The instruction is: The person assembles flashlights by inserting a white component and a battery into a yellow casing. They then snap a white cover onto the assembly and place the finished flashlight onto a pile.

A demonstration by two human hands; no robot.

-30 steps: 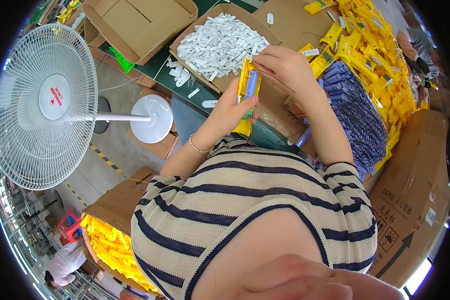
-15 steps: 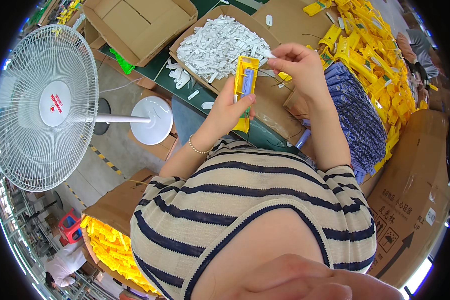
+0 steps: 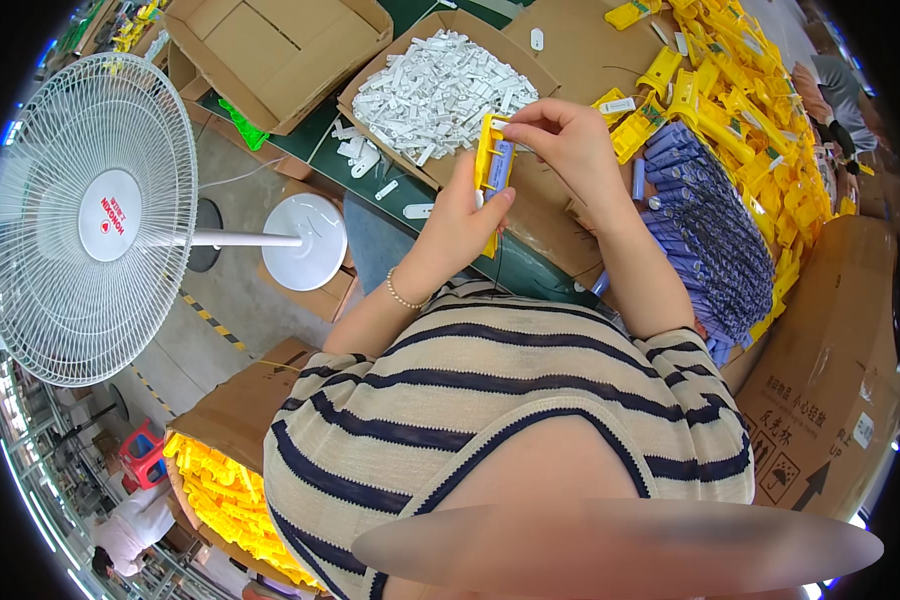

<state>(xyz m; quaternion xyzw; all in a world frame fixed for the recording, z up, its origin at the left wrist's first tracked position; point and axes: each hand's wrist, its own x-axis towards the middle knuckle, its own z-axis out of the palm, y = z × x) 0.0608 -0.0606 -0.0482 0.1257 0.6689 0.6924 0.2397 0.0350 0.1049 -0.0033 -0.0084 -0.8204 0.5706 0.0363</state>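
My left hand [image 3: 457,222] is closed around a long yellow plastic housing [image 3: 483,168], held tilted above the table's near edge. Inside the housing lies a purple-blue cylindrical battery [image 3: 500,173]. Thumb and forefinger of my right hand [image 3: 576,152] pinch a small white plastic piece [image 3: 499,125] at the housing's far end; the fingertips partly cover it. Just beyond both hands is a heap of similar white pieces [image 3: 440,88] in a shallow cardboard box [image 3: 544,76]. To the right, many purple-blue batteries [image 3: 710,240] with dark wires are stacked.
Yellow housings [image 3: 745,120] are piled at the far right, beside a tall carton [image 3: 820,370]. An open cardboard box [image 3: 280,50] stands far left on the green table [image 3: 395,215]. A white fan [image 3: 95,215] stands at left; yellow parts [image 3: 225,500] fill a carton at lower left.
My right hand has moved left and nearer, bringing the white piece from beside the housing onto its far end. My left hand still holds the housing, now turned slightly.
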